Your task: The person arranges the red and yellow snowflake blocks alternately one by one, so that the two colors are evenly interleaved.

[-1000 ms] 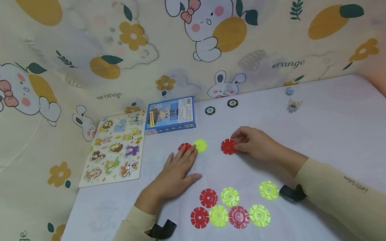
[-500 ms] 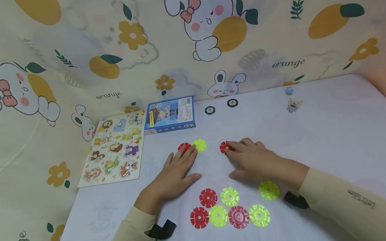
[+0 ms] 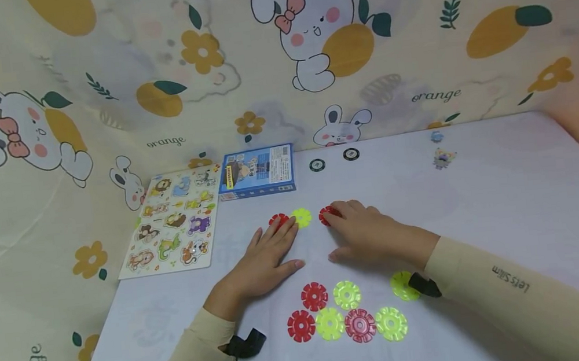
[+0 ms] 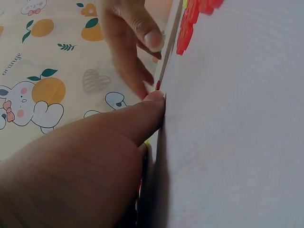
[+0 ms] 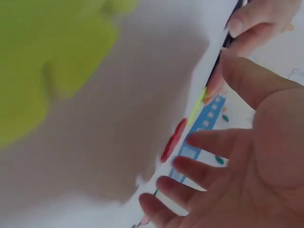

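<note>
My left hand (image 3: 261, 264) lies spread on the white table, its fingertips over a red notched plastic disc (image 3: 275, 222) and at the edge of a yellow-green disc (image 3: 302, 217). To the right, my right hand (image 3: 365, 231) rests its outstretched fingertips on another red disc (image 3: 324, 216), partly covering it. A narrow gap separates that disc from the yellow-green one. In the right wrist view, the fingers (image 5: 209, 142) extend with the thumb apart, and the red disc (image 5: 174, 140) is seen edge-on beside them. The left wrist view shows my left thumb (image 4: 137, 116) low against the table.
Nearer the front lie several red and yellow-green discs (image 3: 329, 323), one partly behind the right wrist strap (image 3: 425, 285). Farther back are an animal puzzle board (image 3: 173, 223), a blue box (image 3: 256, 172), two black round chips (image 3: 317, 165) and two small figures (image 3: 443, 158).
My right hand has gone from pinching the red disc to touching it with extended fingertips. Hand and disc have slid left toward the yellow-green disc. My left hand has stayed in place.
</note>
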Tool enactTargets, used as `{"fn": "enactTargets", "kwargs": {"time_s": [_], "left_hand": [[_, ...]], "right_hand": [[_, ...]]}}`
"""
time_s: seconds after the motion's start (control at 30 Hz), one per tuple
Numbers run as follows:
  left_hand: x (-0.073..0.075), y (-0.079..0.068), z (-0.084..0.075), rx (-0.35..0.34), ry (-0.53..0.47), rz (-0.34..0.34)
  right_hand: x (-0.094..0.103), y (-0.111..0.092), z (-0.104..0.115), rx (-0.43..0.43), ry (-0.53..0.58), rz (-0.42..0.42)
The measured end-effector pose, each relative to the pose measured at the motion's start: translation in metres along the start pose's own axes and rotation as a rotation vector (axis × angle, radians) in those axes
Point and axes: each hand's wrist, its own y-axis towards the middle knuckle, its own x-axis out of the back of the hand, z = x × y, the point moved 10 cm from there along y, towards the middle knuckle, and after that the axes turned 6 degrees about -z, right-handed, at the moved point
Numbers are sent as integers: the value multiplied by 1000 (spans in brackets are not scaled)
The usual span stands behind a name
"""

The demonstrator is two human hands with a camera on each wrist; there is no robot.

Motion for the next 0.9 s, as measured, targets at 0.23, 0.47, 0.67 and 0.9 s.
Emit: {"fn": "enactTargets", "kwargs": {"time_s": [0.23, 0.47, 0.67, 0.9], "left_hand": [[3, 0, -2, 1, 6, -13], [2, 0, -2, -2, 6, -17], [2, 0, -3, -3, 12, -14], [1, 0, -3, 2, 6, 0]], "right_hand": [[-5, 2, 7, 30, -68, 57], [-8, 11, 2, 68, 36, 114], [-9, 15, -2, 92, 115, 130], [-9, 16, -5, 104, 157, 129]]}}
